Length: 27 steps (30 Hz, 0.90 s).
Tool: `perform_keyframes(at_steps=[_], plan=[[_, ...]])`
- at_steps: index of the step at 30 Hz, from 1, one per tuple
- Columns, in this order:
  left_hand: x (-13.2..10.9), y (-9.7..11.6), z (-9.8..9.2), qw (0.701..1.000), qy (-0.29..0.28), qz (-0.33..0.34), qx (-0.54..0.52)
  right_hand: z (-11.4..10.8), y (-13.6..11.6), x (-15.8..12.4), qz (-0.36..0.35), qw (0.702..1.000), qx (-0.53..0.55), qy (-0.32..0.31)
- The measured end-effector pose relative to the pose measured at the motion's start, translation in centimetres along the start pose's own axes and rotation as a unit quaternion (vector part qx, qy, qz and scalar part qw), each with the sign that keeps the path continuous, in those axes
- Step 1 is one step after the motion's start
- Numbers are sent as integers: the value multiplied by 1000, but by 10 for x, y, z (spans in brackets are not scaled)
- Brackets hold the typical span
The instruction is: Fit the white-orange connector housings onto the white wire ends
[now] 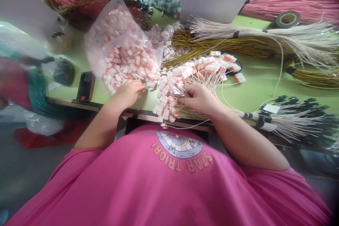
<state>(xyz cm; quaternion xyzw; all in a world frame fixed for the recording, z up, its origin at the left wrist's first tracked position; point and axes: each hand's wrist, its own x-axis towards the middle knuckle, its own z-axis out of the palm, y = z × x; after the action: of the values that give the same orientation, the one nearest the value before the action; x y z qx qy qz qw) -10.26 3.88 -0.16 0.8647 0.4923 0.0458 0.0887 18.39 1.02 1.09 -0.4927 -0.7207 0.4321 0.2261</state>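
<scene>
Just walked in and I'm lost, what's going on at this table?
A person in a pink shirt is at a green table. The left hand rests on pink-and-white connectors spilling from a clear bag; the right hand grips white wires tipped with the same connectors. Behind lie yellow wire bundles.

two hands (129, 93) (199, 98), one phone (85, 86), one tape roll (287, 18)

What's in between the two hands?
A heap of pink-and-white connectors on thin wires lies between left hand and right hand, in the head view.
</scene>
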Motion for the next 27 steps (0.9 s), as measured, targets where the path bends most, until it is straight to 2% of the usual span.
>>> perform_keyframes(at_steps=[3, 6, 8, 10, 13, 17, 20, 24, 27], plan=[[7, -11, 8, 999, -33, 11, 18, 2, -2, 1, 1, 1000, 19, -9], [7, -6, 5, 1000, -5, 2, 5, 1, -2, 1, -11, 999, 30, -24], [4, 5, -3, 998, 27, -23, -60, 1, -3, 1, -13, 999, 33, -30], [-2, 21, -11, 980, 46, -62, -183, 0, -3, 0, -17, 999, 31, -33], [-6, 48, -13, 917, 26, -107, -383, 1, -4, 0, -19, 999, 27, -30], [-1, 72, 5, 808, -25, -122, -576, 3, -3, -1, 3, 1000, 24, -5], [3, 80, 14, 737, -49, -140, -659, 4, -2, -1, 4, 999, 39, 1], [3, 84, 11, 646, -88, -178, -737, 6, -1, -2, 12, 997, 79, -2], [3, 89, 7, 619, -92, -201, -754, 7, -2, -1, 9, 996, 92, -12]])
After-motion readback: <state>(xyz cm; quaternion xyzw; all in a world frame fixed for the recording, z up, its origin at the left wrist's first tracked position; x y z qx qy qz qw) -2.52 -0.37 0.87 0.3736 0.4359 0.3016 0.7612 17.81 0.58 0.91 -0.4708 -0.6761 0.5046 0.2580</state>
